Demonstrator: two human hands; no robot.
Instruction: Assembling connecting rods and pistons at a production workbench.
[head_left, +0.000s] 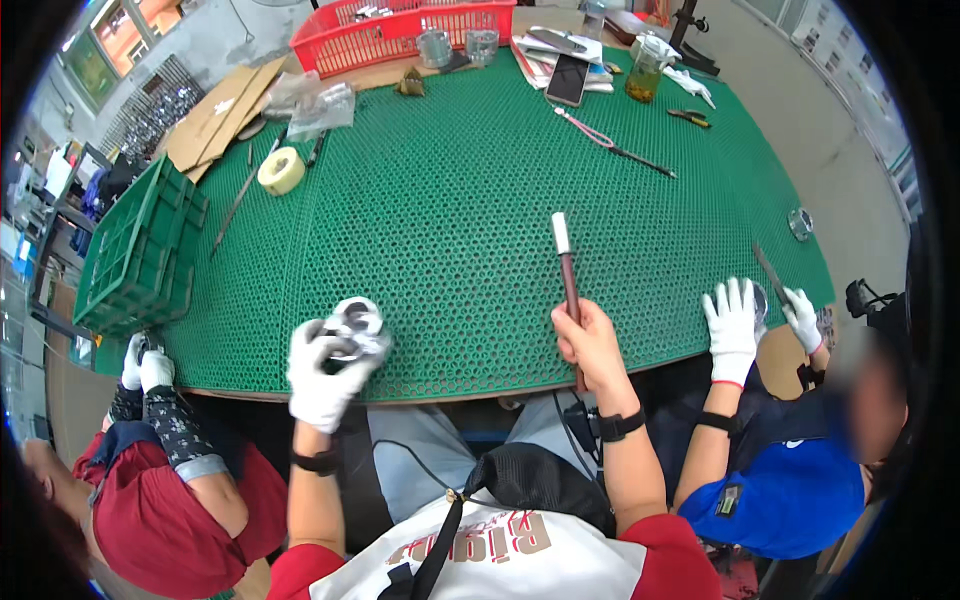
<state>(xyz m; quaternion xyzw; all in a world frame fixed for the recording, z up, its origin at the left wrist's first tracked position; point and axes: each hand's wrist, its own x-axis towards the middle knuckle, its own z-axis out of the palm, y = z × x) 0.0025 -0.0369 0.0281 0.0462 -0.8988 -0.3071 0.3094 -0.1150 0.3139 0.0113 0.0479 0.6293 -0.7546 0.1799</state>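
Observation:
My left hand (322,375), in a white glove, grips a round silver metal part (356,326) at the near edge of the green honeycomb mat (440,220). My right hand (592,342) is bare and is closed around a thin dark rod with a white tip (566,262), which points away from me over the mat. The two hands are apart, the left one a little nearer to me.
A person in blue at my right holds a thin tool (770,272) in white gloves. A person in red sits at my left, beside a green crate (140,250). A tape roll (281,170), cardboard (215,115), red basket (400,30), phone (567,78) and jar (646,68) lie farther back.

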